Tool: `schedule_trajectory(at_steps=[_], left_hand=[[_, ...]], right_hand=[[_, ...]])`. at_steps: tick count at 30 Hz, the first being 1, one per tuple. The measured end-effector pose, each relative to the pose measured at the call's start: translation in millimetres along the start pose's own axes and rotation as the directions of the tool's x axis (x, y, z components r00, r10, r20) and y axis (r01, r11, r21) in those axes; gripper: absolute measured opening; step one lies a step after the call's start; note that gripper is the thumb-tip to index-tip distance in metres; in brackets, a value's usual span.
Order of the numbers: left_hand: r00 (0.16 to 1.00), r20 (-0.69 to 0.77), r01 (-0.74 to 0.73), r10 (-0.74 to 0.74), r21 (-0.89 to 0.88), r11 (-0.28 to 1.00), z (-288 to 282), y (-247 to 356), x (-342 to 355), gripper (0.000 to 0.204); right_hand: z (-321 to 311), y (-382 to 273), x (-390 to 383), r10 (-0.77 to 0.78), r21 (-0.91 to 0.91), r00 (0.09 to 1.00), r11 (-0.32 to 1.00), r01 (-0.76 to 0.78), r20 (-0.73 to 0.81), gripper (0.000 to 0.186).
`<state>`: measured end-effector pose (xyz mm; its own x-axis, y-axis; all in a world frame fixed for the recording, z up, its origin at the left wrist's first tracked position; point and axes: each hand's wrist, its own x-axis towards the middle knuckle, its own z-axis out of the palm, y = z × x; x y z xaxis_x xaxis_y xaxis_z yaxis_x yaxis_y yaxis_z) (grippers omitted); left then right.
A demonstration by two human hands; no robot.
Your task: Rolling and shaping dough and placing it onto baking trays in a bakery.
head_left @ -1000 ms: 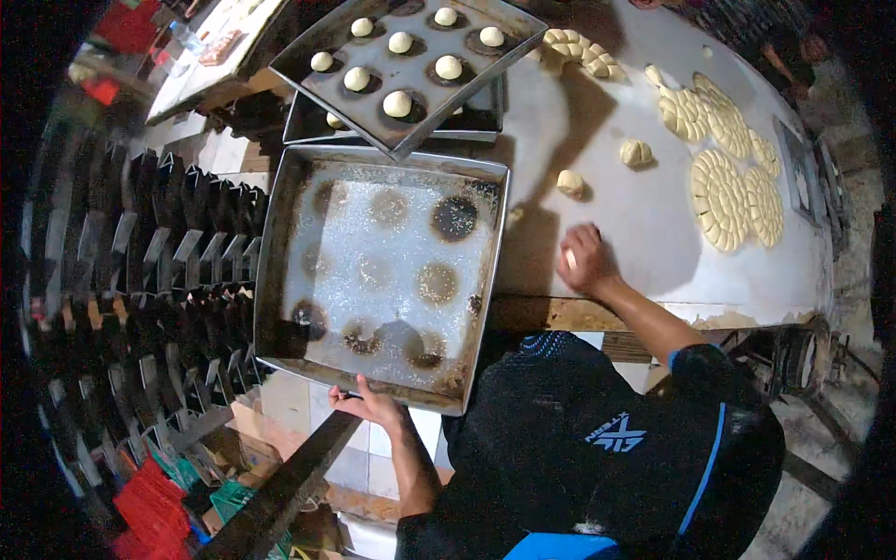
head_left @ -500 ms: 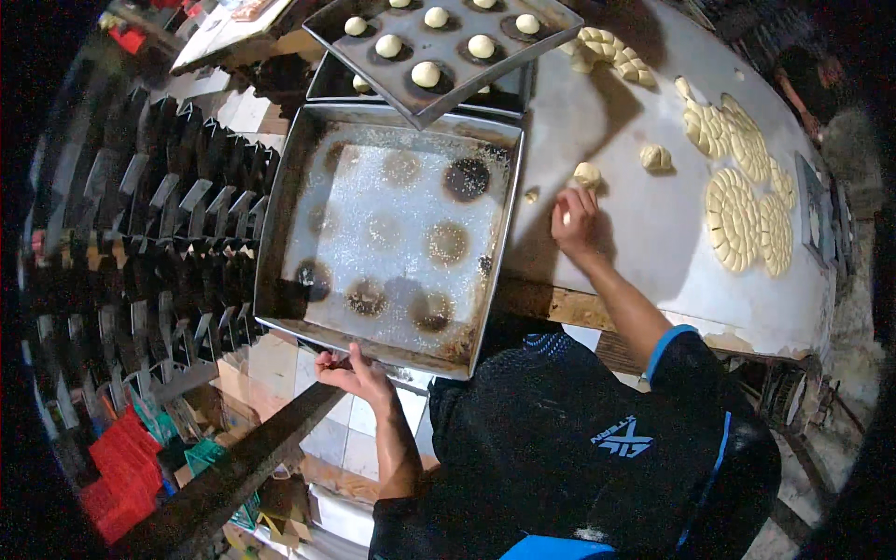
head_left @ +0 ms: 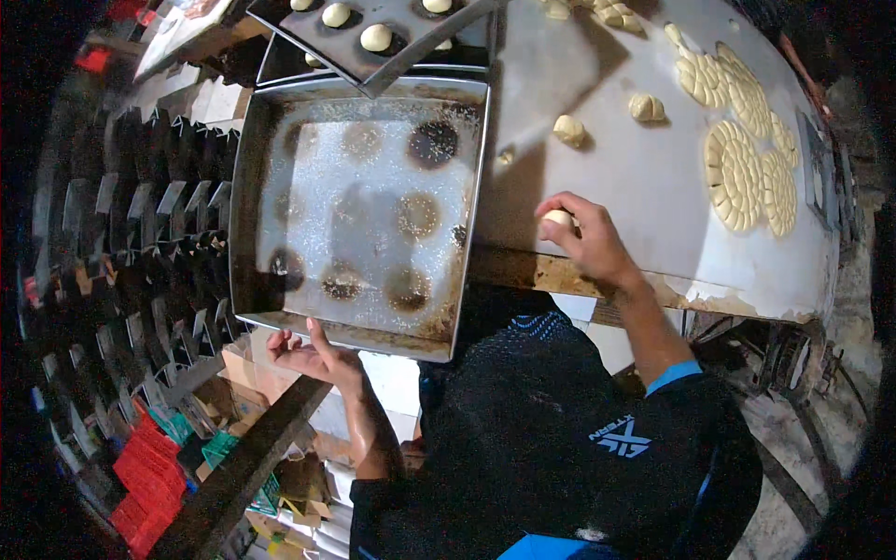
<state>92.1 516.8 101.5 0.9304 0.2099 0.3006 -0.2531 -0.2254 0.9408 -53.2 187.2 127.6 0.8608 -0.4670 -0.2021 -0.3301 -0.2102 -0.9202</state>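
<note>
Your right hand [head_left: 588, 245] rests at the near edge of the bench [head_left: 644, 177], just right of the empty baking tray [head_left: 359, 210], with its grip curled shut around a small pale dough ball [head_left: 558, 218]. The tray lies directly left of that hand, its long axis running away from you, its floor bare except for dark scorch rings. Your left hand [head_left: 313, 355] sits at the tray's near rim, fingers spread, apparently steadying it from beneath. Two loose dough pieces [head_left: 569, 129] lie beyond the right hand; stamped dough rounds [head_left: 737, 173] lie further right.
</note>
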Motion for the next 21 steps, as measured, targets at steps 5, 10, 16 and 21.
schedule_trajectory(at_steps=[5,10,16,21], left_hand=[[0.993,0.105,-0.052,0.051,0.004,0.999,9.3,12.8,-10.8,0.038],[0.963,0.223,-0.157,0.152,0.002,0.988,24.4,19.1,-19.3,0.037],[0.553,0.78,-0.311,0.293,-0.133,0.941,106.8,69.9,-45.1,0.04],[0.056,0.991,-0.685,0.123,-0.051,0.727,197.9,58.9,-99.7,0.053]], right_hand=[[22.2,43.2,9.7,-0.419,-0.499,0.905,0.802,0.328,-0.079,0.042],[15.0,72.4,7.4,-0.307,-0.508,0.916,0.849,0.142,-0.257,0.07],[-7.1,70.6,6.5,-0.243,-0.337,0.966,0.92,0.2,-0.09,0.066],[-26.3,65.2,-13.5,-0.226,-0.406,0.902,0.912,0.063,-0.369,0.05]])
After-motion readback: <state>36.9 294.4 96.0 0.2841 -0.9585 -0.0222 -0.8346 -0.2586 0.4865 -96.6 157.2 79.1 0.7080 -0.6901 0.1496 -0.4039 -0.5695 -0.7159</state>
